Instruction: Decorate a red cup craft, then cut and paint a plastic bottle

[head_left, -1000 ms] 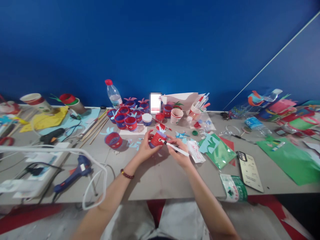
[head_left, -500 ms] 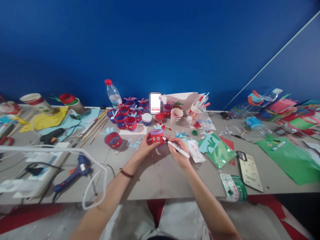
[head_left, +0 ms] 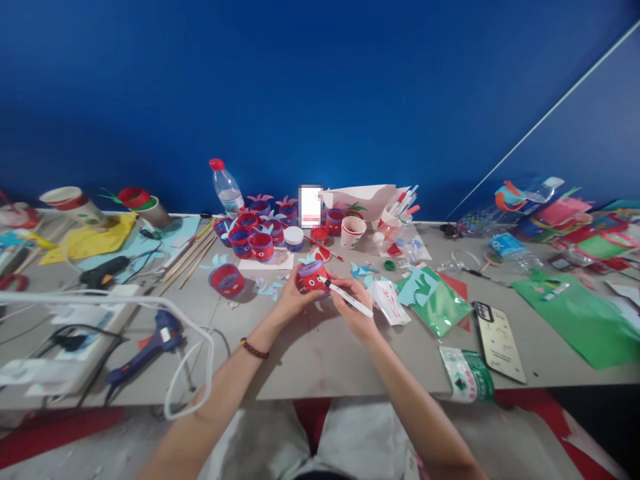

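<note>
A big blue wall (head_left: 320, 100) stands behind the red cup (head_left: 311, 279). The gray table (head_left: 310, 367) is under it. A big green paper (head_left: 580, 320) lies far to the right of the red cup. A blue glue gun (head_left: 150, 350) lies to its left, and a phone (head_left: 501, 343) lies to its right, nearer the table's front edge. The left hand (head_left: 290, 297) is on the left side of the red cup and holds it, with the thumb across the low front. The right hand (head_left: 356, 308) is just right of the red cup, with its fingers pinched around a white pen (head_left: 349, 297). A white paper cup (head_left: 353, 232) stands behind the red cup, a bit to the right. The red cup sits up against the left hand's thumb and fingers. The pen's dark tip is by the eye on the right of the red cup's front. I can't tell if it touches.
</note>
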